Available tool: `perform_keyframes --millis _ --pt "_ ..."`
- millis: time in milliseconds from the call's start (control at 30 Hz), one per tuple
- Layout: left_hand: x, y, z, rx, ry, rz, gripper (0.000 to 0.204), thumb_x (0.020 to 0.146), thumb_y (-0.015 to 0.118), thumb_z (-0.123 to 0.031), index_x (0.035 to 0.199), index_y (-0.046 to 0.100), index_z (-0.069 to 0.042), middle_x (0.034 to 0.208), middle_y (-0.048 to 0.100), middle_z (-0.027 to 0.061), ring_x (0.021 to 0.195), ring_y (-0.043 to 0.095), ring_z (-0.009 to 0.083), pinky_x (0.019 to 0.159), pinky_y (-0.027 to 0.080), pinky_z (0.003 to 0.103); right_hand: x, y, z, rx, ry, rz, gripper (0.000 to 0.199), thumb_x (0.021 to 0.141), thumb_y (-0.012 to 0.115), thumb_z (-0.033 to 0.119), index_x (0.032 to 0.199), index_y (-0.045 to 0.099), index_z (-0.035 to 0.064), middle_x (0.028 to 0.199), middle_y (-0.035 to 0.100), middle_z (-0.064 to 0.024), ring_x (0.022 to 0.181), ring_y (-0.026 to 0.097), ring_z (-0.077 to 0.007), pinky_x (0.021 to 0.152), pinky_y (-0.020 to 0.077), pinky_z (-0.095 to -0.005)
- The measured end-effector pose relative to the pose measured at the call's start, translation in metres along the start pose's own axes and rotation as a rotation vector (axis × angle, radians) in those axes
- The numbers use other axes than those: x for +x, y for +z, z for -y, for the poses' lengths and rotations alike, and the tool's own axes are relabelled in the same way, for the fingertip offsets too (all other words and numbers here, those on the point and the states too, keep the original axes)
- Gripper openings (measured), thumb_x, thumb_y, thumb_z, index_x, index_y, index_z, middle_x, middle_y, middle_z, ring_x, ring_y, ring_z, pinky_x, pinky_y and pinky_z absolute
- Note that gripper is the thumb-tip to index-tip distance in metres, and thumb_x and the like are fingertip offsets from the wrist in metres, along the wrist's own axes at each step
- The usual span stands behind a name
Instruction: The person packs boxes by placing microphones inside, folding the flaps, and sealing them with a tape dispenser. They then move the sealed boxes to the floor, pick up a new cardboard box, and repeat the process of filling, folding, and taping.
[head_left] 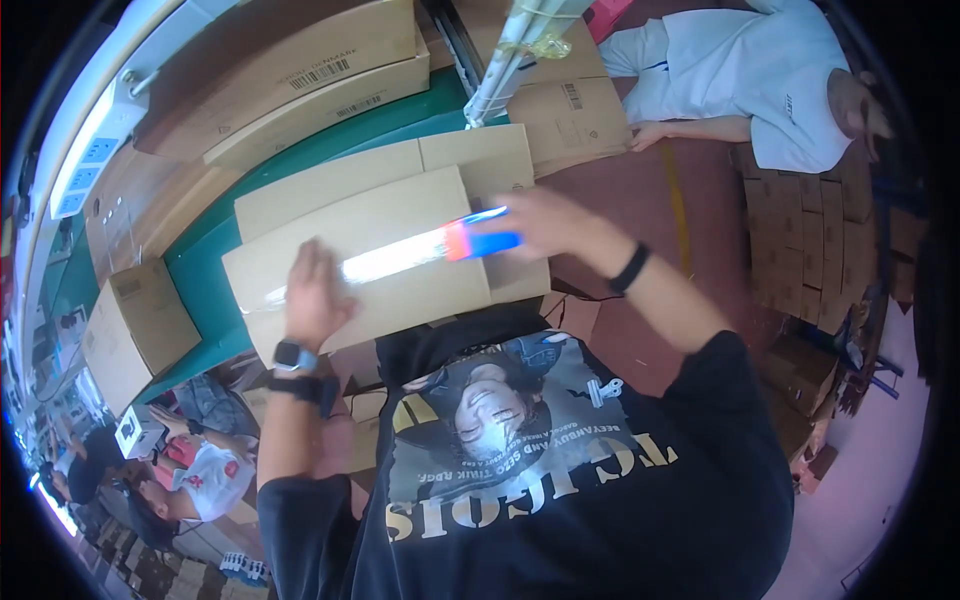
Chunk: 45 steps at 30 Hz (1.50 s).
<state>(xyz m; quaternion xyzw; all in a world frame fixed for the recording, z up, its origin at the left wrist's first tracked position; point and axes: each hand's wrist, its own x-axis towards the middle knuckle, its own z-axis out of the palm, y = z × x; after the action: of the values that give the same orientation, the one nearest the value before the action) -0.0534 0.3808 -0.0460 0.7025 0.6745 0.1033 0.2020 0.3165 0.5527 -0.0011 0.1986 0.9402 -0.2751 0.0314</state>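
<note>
A closed cardboard box point(400, 305) lies in front of me on the green tabletop. A strip of shiny clear tape point(395, 258) runs along its top. My right hand point(540, 225), a little blurred, grips a blue and orange tape dispenser point(480, 238) near the right end of the box, and the strip reaches up to it. On the left part of the box top rests my left hand point(315, 300), its fingers stretched out beside the tape's far-left end. A dark band and a watch are on that wrist.
Large flat cartons point(300, 80) stand along the back of the green table point(195, 290). A smaller box point(140, 325) sits at its left edge. White poles point(505, 65) rise at the back. On the right, a person in white point(740, 75) handles another carton point(570, 115); stacked boxes point(810, 235) stand beyond.
</note>
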Motion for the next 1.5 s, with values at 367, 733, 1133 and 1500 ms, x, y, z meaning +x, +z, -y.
perform_keyframes --millis 367,733,1133,1500 --pt "0.09 0.082 -0.146 -0.124 0.605 0.113 0.076 0.067 0.079 -0.036 0.128 0.053 0.0 0.137 0.048 0.0227 0.133 0.041 0.0401 0.114 0.031 0.049 -0.059 0.02 -0.042 -0.154 0.073 0.063 0.04 0.083 0.068 0.047 0.112 0.068 0.0188 0.096 0.063 -0.0162 0.083 0.066 -0.0349 0.071 0.0535 -0.0447" --pt "0.07 0.116 -0.128 -0.142 0.769 -0.131 0.032 0.078 0.065 -0.029 0.103 0.064 -0.008 0.117 0.061 0.0118 0.123 0.05 0.0315 0.109 0.035 0.052 -0.024 0.035 0.067 -0.349 0.426 0.007 0.041 0.082 0.068 0.043 0.115 0.066 0.0192 0.072 0.067 -0.0125 0.065 0.067 -0.032 0.056 0.0544 -0.0447" --pt "0.041 0.11 -0.13 -0.155 0.987 -0.303 0.024 0.071 0.065 -0.027 0.077 0.066 -0.004 0.088 0.067 0.0114 0.091 0.061 0.0281 0.094 0.043 0.039 -0.01 0.057 0.122 -0.498 0.519 0.168 0.051 0.075 0.076 0.037 0.117 0.061 0.0132 0.086 0.068 -0.0183 0.08 0.069 -0.0344 0.071 0.0561 -0.0454" --pt "0.05 0.113 -0.129 -0.118 0.881 -0.287 0.024 0.075 0.06 -0.03 0.076 0.069 -0.008 0.084 0.069 0.0082 0.093 0.062 0.0247 0.11 0.027 0.052 0.001 0.063 0.127 -0.433 0.621 0.07 0.038 0.08 0.072 0.033 0.108 0.062 0.0084 0.088 0.069 -0.0131 0.085 0.07 -0.0282 0.07 0.0567 -0.0415"
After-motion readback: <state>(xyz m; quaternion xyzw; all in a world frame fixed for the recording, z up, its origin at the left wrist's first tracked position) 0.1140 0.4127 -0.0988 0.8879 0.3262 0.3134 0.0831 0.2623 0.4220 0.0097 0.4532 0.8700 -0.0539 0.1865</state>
